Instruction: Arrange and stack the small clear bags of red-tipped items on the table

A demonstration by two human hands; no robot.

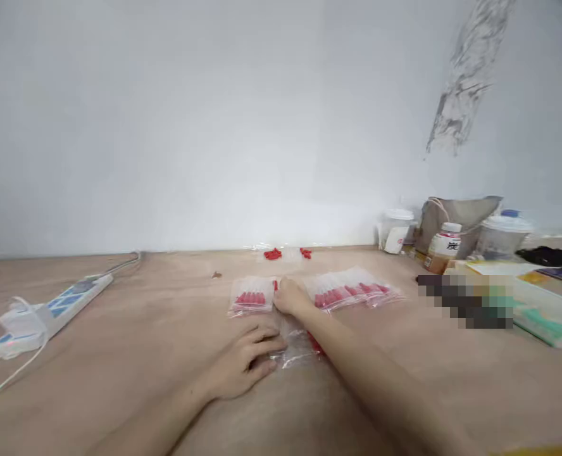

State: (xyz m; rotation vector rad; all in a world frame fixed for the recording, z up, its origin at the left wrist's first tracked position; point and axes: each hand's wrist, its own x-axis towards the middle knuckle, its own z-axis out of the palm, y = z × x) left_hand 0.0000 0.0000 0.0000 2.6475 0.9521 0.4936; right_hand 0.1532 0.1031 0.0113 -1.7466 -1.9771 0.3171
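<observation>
My right hand (pixel 290 296) reaches out over the middle of the table with its fingers pinched together. A small red piece (pixel 275 285) shows at its fingertips. My left hand (pixel 250 354) lies nearer, fingers stretched out, its tips at the edge of a clear plastic bag (pixel 297 351). My right forearm partly covers that bag and some red at its side. Left of my right hand lies a clear bag of red pieces (pixel 250 297). On the other side, several overlapping bags of red pieces (pixel 350 288) lie in a row.
Loose red pieces (pixel 272 254) lie on clear plastic by the wall. A power strip (pixel 53 313) with a plug and cable is at left. At right stand a lidded cup (pixel 397 231), a labelled bottle (pixel 443 247), a grey bag (pixel 466 215) and a box with green contents (pixel 554 323).
</observation>
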